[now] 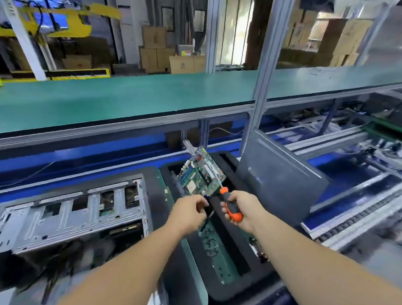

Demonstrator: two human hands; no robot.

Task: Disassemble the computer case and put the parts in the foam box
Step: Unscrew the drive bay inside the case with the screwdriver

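The grey metal computer case (68, 217) lies open on its side at the left, its bays gutted, and just to its right stands the black foam box (228, 288) with long slots, one already holding a green circuit board (214, 252) laid flat. A dark grey flat side panel (280, 178) leans tilted against the box's right edge. Above the box's far end, the left hand (189, 213) pinches the near edge of a green square motherboard (201, 175) held tilted, while the right hand (242, 208) grips an orange-and-black screwdriver (230, 204).
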